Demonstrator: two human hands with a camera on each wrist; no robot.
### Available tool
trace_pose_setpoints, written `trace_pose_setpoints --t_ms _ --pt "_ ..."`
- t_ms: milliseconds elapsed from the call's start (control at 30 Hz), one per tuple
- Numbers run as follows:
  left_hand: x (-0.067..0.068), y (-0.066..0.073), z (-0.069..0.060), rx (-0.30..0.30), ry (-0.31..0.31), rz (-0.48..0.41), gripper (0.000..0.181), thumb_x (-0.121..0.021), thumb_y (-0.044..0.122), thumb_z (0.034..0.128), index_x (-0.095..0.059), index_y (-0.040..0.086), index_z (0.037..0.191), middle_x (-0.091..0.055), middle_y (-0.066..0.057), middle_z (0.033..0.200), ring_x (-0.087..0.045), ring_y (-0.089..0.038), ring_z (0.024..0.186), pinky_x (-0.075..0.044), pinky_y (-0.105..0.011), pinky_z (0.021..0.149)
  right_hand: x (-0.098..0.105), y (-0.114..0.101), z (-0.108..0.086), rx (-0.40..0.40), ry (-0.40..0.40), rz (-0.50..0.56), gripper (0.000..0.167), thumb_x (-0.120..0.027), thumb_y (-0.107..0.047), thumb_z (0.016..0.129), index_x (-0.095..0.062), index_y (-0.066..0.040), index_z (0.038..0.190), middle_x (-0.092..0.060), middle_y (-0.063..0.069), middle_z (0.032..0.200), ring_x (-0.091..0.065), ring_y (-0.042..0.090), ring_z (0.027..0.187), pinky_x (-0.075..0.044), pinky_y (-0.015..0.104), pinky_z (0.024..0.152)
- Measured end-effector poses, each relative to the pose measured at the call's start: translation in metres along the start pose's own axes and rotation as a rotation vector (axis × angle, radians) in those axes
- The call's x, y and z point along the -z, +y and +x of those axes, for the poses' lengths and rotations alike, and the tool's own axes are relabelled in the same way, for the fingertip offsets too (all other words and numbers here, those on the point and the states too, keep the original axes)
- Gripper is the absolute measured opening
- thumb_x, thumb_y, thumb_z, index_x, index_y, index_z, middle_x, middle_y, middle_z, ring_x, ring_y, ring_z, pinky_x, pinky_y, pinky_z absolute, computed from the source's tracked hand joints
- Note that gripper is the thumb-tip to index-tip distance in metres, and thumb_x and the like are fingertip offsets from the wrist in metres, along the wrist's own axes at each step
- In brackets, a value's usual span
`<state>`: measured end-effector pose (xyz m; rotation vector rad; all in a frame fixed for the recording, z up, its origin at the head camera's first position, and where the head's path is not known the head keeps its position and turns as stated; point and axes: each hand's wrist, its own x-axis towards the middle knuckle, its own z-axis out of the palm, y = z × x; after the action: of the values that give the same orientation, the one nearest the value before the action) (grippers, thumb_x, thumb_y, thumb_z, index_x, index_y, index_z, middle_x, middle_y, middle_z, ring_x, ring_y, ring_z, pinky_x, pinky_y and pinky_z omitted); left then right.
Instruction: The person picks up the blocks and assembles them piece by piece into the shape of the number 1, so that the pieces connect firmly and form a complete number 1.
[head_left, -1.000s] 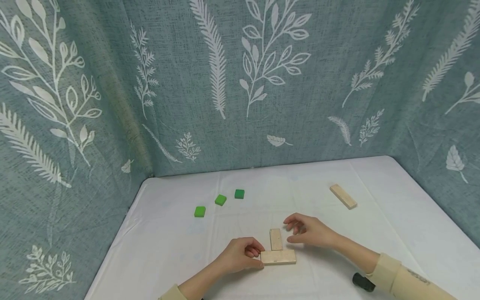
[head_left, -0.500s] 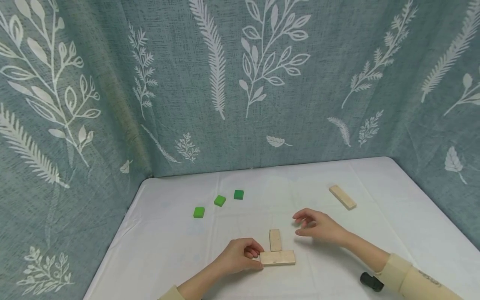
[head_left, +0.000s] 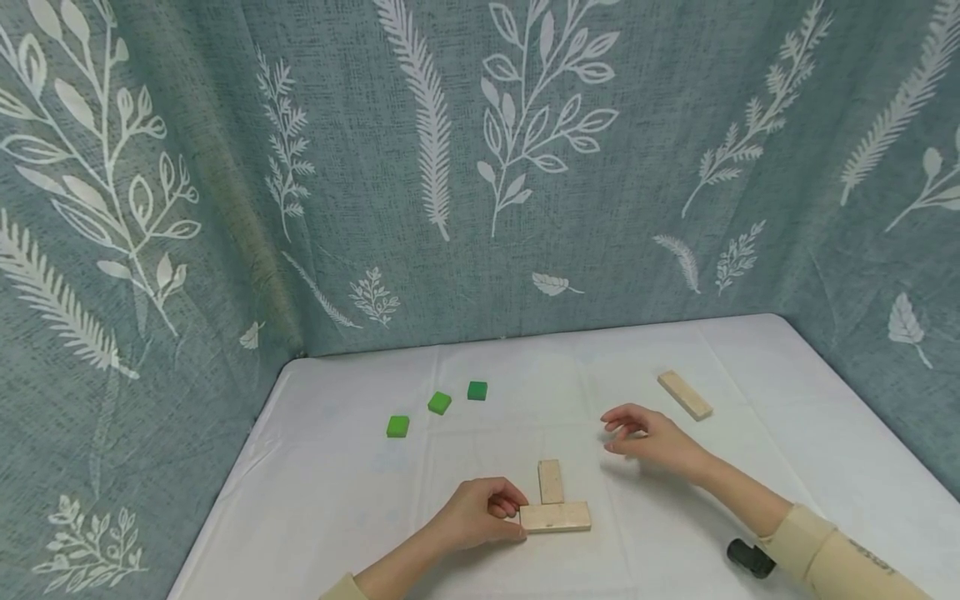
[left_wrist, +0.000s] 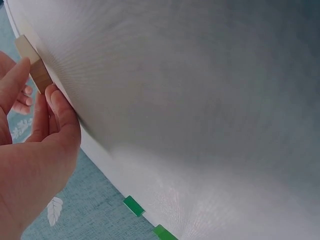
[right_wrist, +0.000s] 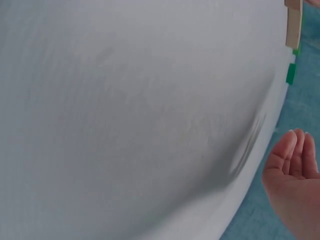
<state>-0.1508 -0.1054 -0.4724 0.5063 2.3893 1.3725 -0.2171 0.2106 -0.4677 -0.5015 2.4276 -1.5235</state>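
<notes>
My left hand (head_left: 480,512) pinches the left end of a pale wooden block (head_left: 557,517) that lies crosswise on the white table. In the left wrist view, thumb and fingers sit on either side of that wooden block (left_wrist: 42,75). Behind its middle a second wooden block (head_left: 551,482) points away, its near end at the first block's far edge. My right hand (head_left: 652,437) hovers above the table to the right of both, fingers loosely bent and holding nothing. A third wooden block (head_left: 685,395) lies slantwise beyond the right hand, apart from it.
Three small green blocks, two light ones (head_left: 398,427) (head_left: 439,403) and a darker green block (head_left: 477,391), lie at the back left of the table (head_left: 337,500). A black object (head_left: 751,558) shows beside the right sleeve. A patterned blue-green curtain (head_left: 465,275) encloses the back and sides.
My right hand has moved right and away from me, farther from the two touching wooden blocks. The left hand stays at the crosswise block, and the blocks keep their places.
</notes>
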Motion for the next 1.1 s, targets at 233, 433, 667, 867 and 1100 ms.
trace_pose_setpoints --t_ms 233,433,667,867,1100 --pt "0.000 -0.001 0.000 -0.006 -0.005 -0.001 0.026 -0.084 0.004 0.0719 -0.069 0.005 0.093 -0.060 0.001 0.080 -0.053 -0.007 0.072 -0.045 -0.018 0.066 0.011 0.001 -0.003 -0.025 0.052 0.021 0.045 -0.072 -0.017 0.088 -0.056 0.001 0.126 -0.060 0.017 0.118 -0.056 0.023 0.100 -0.050 0.027 0.074" --pt "0.000 -0.002 0.000 -0.006 -0.005 -0.001 0.027 -0.084 0.004 0.0718 -0.069 0.005 0.094 -0.060 0.002 0.080 -0.053 -0.007 0.072 -0.045 -0.018 0.066 0.021 0.003 -0.004 -0.041 0.095 0.010 0.047 -0.071 -0.018 0.090 -0.054 0.002 0.128 -0.059 0.018 0.119 -0.055 0.021 0.098 -0.049 0.027 0.073" --pt "0.000 -0.001 -0.001 -0.006 -0.004 -0.004 0.027 -0.084 0.004 0.0716 -0.069 0.005 0.094 -0.061 0.001 0.080 -0.053 -0.007 0.072 -0.045 -0.018 0.066 0.033 0.009 -0.005 -0.026 0.127 0.002 0.047 -0.070 -0.018 0.090 -0.053 0.003 0.130 -0.059 0.020 0.120 -0.056 0.017 0.097 -0.049 0.027 0.074" --pt "0.000 0.000 -0.001 0.001 -0.005 -0.009 0.027 -0.084 0.003 0.0716 -0.068 0.004 0.094 -0.061 0.000 0.081 -0.053 -0.008 0.072 -0.045 -0.018 0.066 0.042 0.015 -0.005 -0.026 0.163 0.006 0.049 -0.069 -0.018 0.091 -0.052 0.004 0.131 -0.059 0.021 0.121 -0.057 0.015 0.097 -0.050 0.027 0.074" --pt "0.000 -0.001 -0.001 0.001 -0.006 -0.001 0.027 -0.084 0.004 0.0714 -0.069 0.005 0.093 -0.061 0.001 0.080 -0.054 -0.008 0.072 -0.046 -0.018 0.066 0.053 0.017 -0.007 -0.051 0.220 -0.003 0.052 -0.071 -0.021 0.090 -0.052 0.003 0.132 -0.056 0.021 0.126 -0.056 0.007 0.093 -0.049 0.027 0.074"
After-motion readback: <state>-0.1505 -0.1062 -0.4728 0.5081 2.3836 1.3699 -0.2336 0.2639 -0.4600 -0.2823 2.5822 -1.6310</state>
